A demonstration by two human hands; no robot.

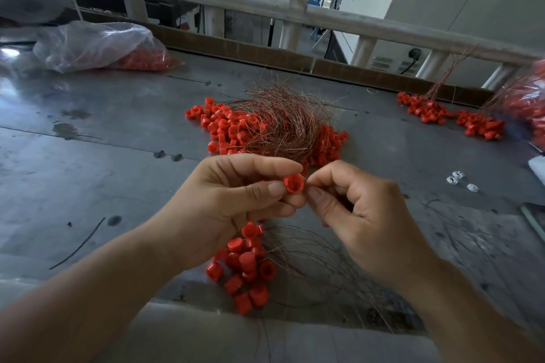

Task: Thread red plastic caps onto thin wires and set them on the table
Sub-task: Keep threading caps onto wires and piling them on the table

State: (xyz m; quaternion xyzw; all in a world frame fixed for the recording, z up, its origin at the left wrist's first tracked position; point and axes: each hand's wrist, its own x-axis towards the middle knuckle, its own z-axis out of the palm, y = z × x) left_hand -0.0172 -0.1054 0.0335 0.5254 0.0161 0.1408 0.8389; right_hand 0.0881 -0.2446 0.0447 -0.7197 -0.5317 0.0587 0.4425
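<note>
My left hand [233,203] pinches a red plastic cap [293,183] between thumb and fingers, its open end facing me. My right hand [354,209] pinches at the cap's right side; the thin wire between its fingers is too fine to make out. A bunch of threaded red caps [246,268] with thin wires [318,262] lies beneath my hands. A pile of loose red caps [224,124] sits on the metal table [88,162] behind, with a tangle of copper wires [283,118] on top of it.
A clear plastic bag of red caps [97,47] lies at the back left. More threaded caps [451,118] lie at the back right beside another bag [528,103]. Small white parts [460,180] sit at the right. A railing [265,6] runs behind the table.
</note>
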